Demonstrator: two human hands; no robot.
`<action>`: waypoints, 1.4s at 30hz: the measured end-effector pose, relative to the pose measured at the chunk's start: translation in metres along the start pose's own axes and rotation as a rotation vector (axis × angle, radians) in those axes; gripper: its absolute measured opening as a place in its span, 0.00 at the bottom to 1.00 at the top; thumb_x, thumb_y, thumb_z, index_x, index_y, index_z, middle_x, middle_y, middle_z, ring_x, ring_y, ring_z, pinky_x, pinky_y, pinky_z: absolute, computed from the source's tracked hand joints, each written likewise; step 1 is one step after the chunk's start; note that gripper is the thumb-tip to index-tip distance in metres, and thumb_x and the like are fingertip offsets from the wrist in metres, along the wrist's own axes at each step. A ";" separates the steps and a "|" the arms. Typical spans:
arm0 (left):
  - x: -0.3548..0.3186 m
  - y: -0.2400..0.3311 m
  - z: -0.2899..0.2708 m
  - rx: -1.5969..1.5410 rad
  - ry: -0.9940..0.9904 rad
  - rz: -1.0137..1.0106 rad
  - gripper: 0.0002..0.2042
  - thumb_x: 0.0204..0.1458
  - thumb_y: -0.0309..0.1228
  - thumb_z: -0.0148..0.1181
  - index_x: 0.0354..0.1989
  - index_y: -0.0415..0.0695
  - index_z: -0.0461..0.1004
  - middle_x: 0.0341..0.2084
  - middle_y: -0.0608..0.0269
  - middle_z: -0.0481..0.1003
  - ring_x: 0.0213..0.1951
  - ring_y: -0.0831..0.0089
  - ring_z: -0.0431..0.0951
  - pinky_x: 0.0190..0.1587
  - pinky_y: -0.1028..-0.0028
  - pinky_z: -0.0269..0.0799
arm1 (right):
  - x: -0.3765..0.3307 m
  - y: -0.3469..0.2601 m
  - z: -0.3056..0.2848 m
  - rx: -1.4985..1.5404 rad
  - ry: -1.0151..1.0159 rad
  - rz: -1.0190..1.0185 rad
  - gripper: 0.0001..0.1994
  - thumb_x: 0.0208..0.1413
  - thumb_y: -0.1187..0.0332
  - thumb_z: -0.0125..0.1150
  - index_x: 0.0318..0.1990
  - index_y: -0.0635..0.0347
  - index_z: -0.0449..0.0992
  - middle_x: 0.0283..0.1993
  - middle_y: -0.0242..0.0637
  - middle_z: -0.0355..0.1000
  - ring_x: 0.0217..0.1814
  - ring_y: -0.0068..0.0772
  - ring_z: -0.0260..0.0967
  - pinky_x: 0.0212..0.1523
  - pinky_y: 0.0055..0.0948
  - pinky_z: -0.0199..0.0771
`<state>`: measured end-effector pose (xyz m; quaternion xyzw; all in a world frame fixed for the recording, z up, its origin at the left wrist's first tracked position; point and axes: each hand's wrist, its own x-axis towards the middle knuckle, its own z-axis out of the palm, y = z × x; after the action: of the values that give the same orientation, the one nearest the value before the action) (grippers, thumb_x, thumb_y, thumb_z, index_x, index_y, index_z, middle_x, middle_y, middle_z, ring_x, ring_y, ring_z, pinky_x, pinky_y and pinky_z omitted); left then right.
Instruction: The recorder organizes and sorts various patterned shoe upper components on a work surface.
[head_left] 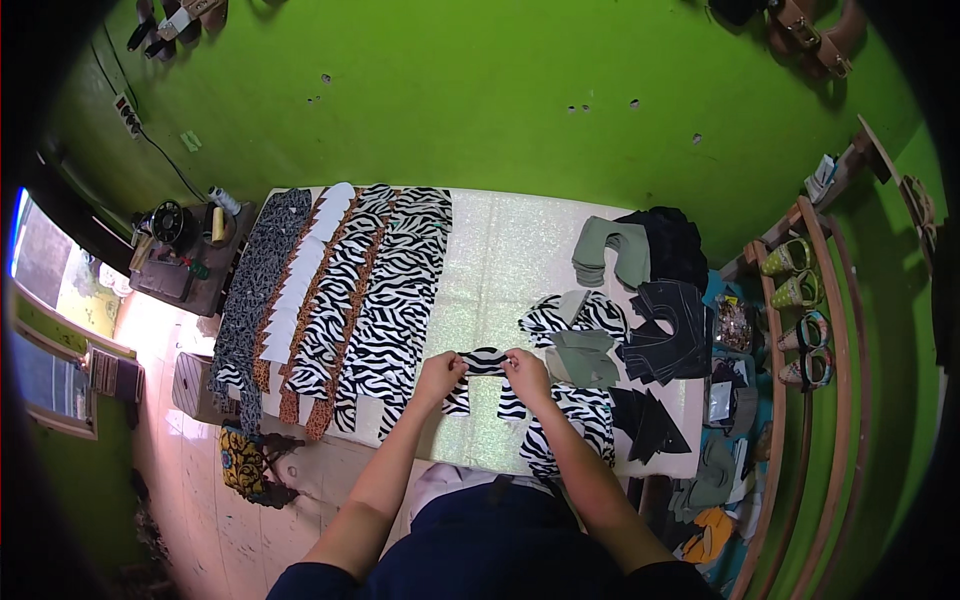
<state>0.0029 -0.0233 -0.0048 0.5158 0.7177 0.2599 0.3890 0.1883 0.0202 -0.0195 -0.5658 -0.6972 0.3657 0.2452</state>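
A small zebra-print fabric piece (485, 361) is stretched between my two hands over the near part of the table. My left hand (440, 376) pinches its left end, and my right hand (527, 376) grips the right end. Just below it lie other zebra-print cut pieces (512, 403), partly hidden by my hands and the held piece. Close to my right hand rest grey-green cut pieces (583, 362) and a curved zebra-print stack (545, 315). More zebra-print pieces (570, 425) lie beside my right forearm.
Long overlapping zebra, leopard, white and dark-patterned strips (405, 290) cover the table's left side. Grey-green curved pieces (610, 245) and black pieces (660, 330) are stacked on the right. A sewing machine (172, 228) stands at far left; a wooden rack (820, 300) with shoes borders the right.
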 end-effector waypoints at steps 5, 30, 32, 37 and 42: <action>0.006 -0.014 0.002 0.048 0.030 -0.005 0.10 0.47 0.31 0.59 0.26 0.35 0.71 0.15 0.56 0.70 0.18 0.71 0.68 0.24 0.72 0.64 | -0.002 -0.004 0.020 -0.126 0.039 0.031 0.10 0.47 0.69 0.60 0.38 0.61 0.74 0.34 0.43 0.73 0.35 0.42 0.71 0.36 0.33 0.70; -0.002 -0.014 0.014 0.569 0.206 0.250 0.14 0.44 0.34 0.59 0.37 0.43 0.67 0.33 0.58 0.67 0.35 0.62 0.71 0.33 0.66 0.69 | -0.023 -0.004 0.022 -0.420 0.193 0.050 0.17 0.45 0.72 0.61 0.44 0.64 0.70 0.42 0.44 0.64 0.48 0.46 0.62 0.46 0.36 0.66; -0.003 -0.014 0.016 0.519 0.238 0.243 0.13 0.43 0.31 0.58 0.37 0.43 0.67 0.34 0.59 0.68 0.36 0.62 0.71 0.32 0.65 0.69 | -0.022 -0.004 0.023 -0.426 0.238 0.045 0.19 0.44 0.72 0.62 0.45 0.66 0.69 0.42 0.45 0.65 0.47 0.47 0.63 0.47 0.37 0.66; 0.000 -0.001 0.017 0.537 0.260 0.237 0.11 0.42 0.26 0.55 0.36 0.41 0.67 0.36 0.58 0.67 0.37 0.62 0.71 0.34 0.67 0.71 | -0.010 -0.004 0.015 -0.451 0.136 0.164 0.23 0.42 0.71 0.64 0.48 0.66 0.67 0.38 0.49 0.71 0.43 0.49 0.68 0.49 0.38 0.66; 0.016 0.002 0.014 0.648 0.104 0.190 0.11 0.40 0.24 0.54 0.34 0.39 0.66 0.35 0.55 0.67 0.38 0.61 0.71 0.35 0.65 0.71 | 0.004 -0.007 0.011 -0.440 0.020 0.320 0.20 0.42 0.70 0.63 0.45 0.63 0.69 0.41 0.50 0.71 0.45 0.49 0.68 0.45 0.40 0.69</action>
<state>0.0125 -0.0077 -0.0160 0.6631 0.7306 0.0795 0.1421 0.1746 0.0208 -0.0208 -0.7121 -0.6590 0.2341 0.0622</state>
